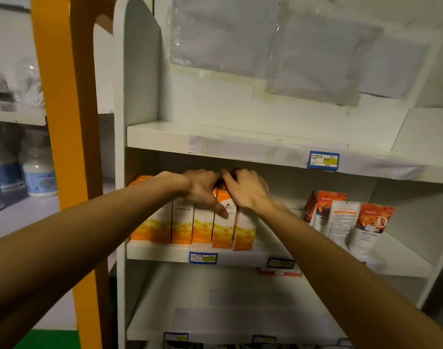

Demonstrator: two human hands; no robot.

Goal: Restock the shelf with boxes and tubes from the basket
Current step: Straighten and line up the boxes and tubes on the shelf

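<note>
Both hands, left hand [202, 190] and right hand [248, 191], grip orange boxes [202, 227] on the white shelf [240, 256] beside tubes [346, 217].

Only little text can be read. The white squeeze tube with an orange rose print [371, 222] at the right of the middle shelf carries a large white letter "D". The similar rose-printed tube [327, 210] beside it shows a brand word starting with "DAN", the rest too blurred. The blue-framed price label with a yellow field [323, 160] on the upper shelf edge has small print which is not legible. The orange and white cartons [202, 225] bear a logo and characters, unreadable
</note>
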